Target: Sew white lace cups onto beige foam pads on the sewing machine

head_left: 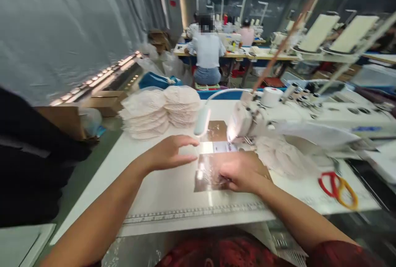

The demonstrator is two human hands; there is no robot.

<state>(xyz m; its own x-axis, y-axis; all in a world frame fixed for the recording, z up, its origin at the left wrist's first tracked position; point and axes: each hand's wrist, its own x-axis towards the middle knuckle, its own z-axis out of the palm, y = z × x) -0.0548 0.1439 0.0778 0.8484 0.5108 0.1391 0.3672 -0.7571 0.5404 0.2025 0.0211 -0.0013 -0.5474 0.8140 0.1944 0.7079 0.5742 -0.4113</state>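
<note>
The bare left hand (173,153) is at the centre of the frame, its thumb and fingers parted in an open C that points right, with nothing between them. Its bare forearm (114,197) slants up from the lower left corner. The bare right hand (239,173), slightly blurred, lies right of centre and a little lower, its fingers curled in and pointing left. Its forearm (297,213) runs down to the lower right, where a dark red patterned sleeve (337,254) covers the upper part of the arm.
</note>
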